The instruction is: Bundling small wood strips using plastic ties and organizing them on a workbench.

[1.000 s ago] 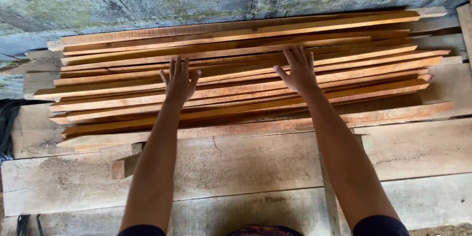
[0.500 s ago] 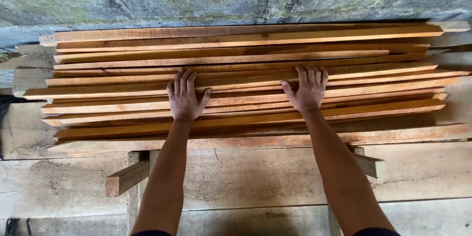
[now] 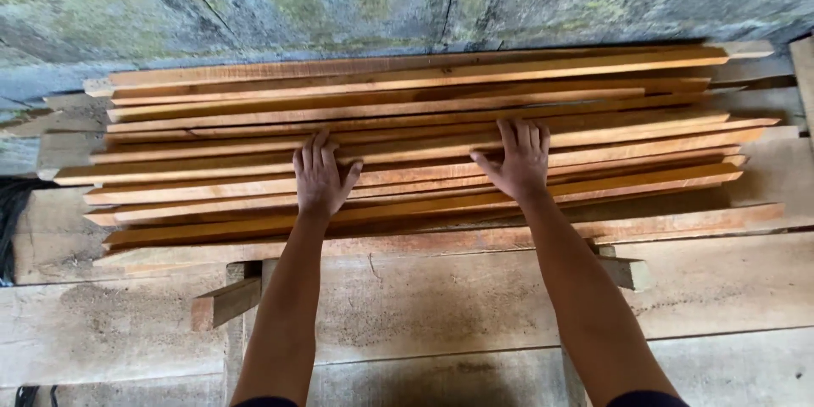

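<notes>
Both hands lie flat, fingers spread, gripping nothing: the left hand (image 3: 320, 180) at nine o'clock and the right hand (image 3: 517, 163) at three o'clock on the pile of reddish wooden slats (image 3: 407, 131), which rests on the plank tabletop (image 3: 424, 314) below a mossy stone wall (image 3: 381, 0).

Broad pale planks (image 3: 475, 305) form the bench top, laid side by side, dusty and grey. Directly on them lies a stack of long reddish slats (image 3: 407, 110) — laid lengthwise, ends uneven, packed close against a mossy wall (image 3: 339, 0). Short wood blocks (image 3: 225, 301) poke out beneath the planks — one left, one right.
</notes>
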